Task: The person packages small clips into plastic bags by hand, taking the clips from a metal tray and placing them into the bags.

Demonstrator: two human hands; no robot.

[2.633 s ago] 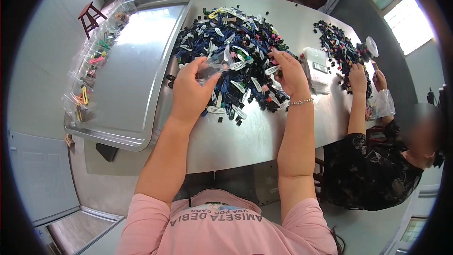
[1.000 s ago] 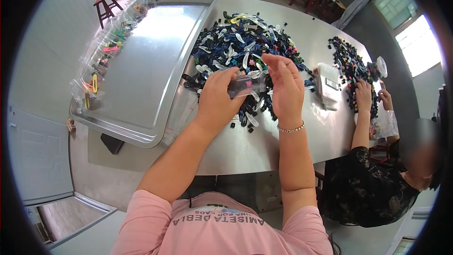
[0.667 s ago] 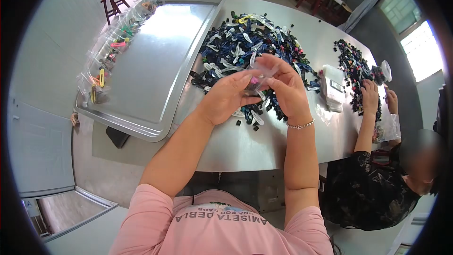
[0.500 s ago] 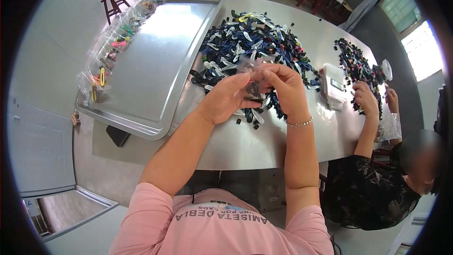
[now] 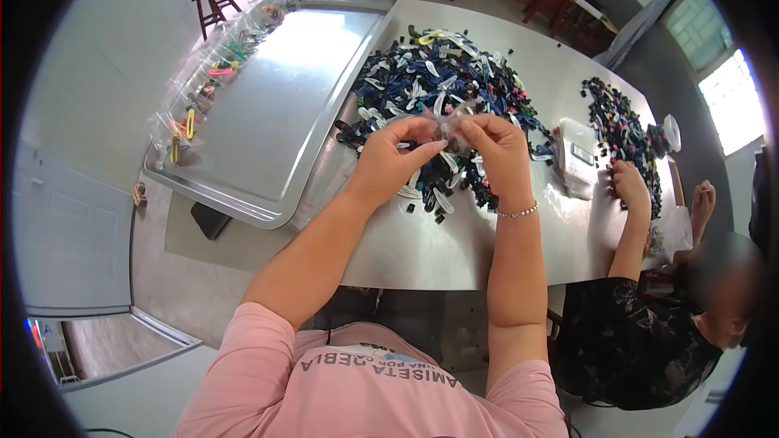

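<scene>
Pinches a small clear bag [image 5: 451,123] between the closed fingertips of the left hand [image 5: 385,164] and the right hand [image 5: 505,158], one at either side; cannot make out the contents. Holds it over the near part of a hair-clip pile [image 5: 430,73]. Has a broad metal table [image 5: 422,255] in front, bearing a shallow metal tray [image 5: 247,134] on the left. Has the pile at centre, mostly dark blue, black and white, and a row of filled clear packets [image 5: 190,123] along the tray's left rim. On the right, has a smaller pile [image 5: 621,126], with a co-worker's hand [image 5: 631,186] at its near edge, and a stack of clear plastic [image 5: 576,164] between the two piles. Wears a silvery bracelet [image 5: 518,212] on the right wrist.
</scene>
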